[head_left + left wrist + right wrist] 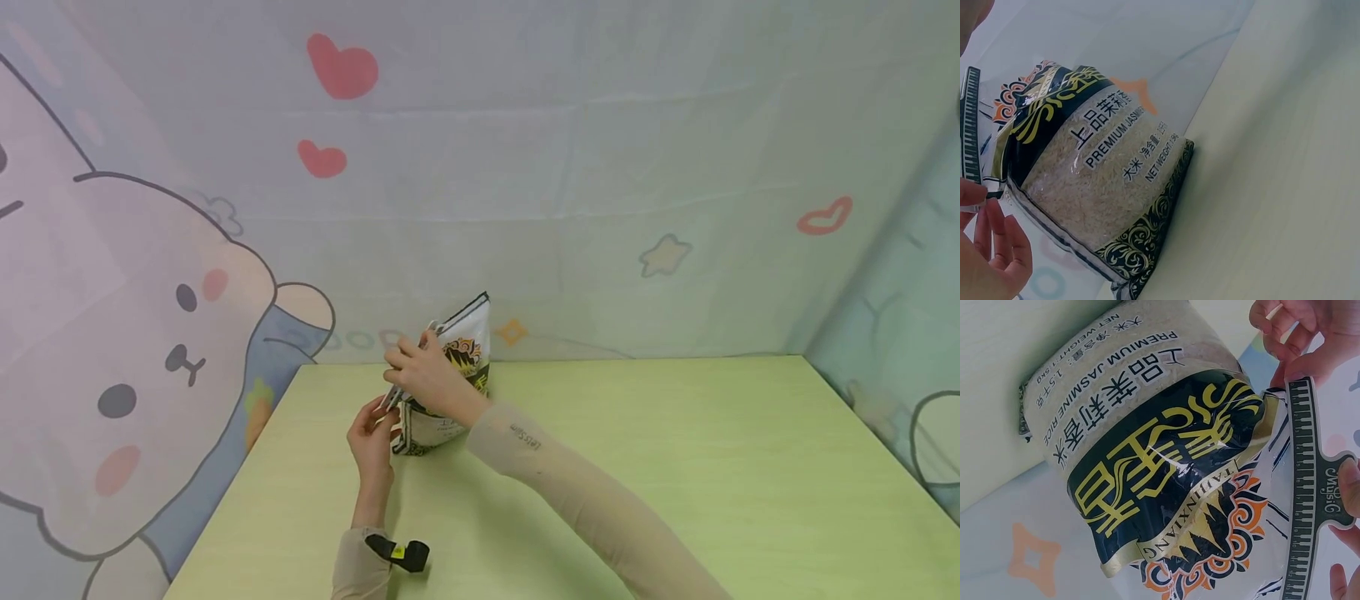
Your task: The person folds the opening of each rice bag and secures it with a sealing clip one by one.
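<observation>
A bag of jasmine rice [1104,169] stands on the table, its white top tilted up to the right in the head view. Along one side of its upper part lies a long flat clip [1302,487] printed with piano keys and the word "Music". My right hand [435,379] reaches across the bag and pinches the clip's handle; in the right wrist view only its fingertips [1350,490] show. Lower down, my left hand [371,433] pinches the near end of the clip at the bag's edge. Whether the clip's jaws enclose the plastic, I cannot tell.
The pale green table [675,467] extends widely to the right of the bag. Behind it hangs a printed cloth [570,183] with hearts and a cartoon animal. A black wrist camera [401,553] sits on the left sleeve.
</observation>
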Demonstrator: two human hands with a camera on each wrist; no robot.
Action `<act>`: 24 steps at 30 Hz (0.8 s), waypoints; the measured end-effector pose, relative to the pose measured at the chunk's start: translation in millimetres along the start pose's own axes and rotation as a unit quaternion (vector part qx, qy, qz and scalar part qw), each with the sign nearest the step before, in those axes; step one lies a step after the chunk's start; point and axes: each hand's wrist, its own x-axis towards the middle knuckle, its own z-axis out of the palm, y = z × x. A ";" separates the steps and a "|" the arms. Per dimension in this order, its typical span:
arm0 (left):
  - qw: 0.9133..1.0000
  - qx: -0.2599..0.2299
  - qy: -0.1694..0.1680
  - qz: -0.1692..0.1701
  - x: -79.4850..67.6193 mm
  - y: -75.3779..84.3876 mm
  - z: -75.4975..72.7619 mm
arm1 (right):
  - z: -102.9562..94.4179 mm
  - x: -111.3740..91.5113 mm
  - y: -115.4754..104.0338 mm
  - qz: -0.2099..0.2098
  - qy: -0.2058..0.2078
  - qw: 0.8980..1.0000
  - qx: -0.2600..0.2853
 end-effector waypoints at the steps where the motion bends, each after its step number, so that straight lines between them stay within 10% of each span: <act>1: 1.000 0.003 -0.004 -0.004 0.7 0.4 -0.8 | 0.2 -0.2 0.1 0.000 0.000 1.000 -0.001; 24: 1.000 0.012 -0.007 -0.009 4.3 -0.2 -5.3 | 3.4 -9.4 18.4 0.042 0.009 0.994 0.102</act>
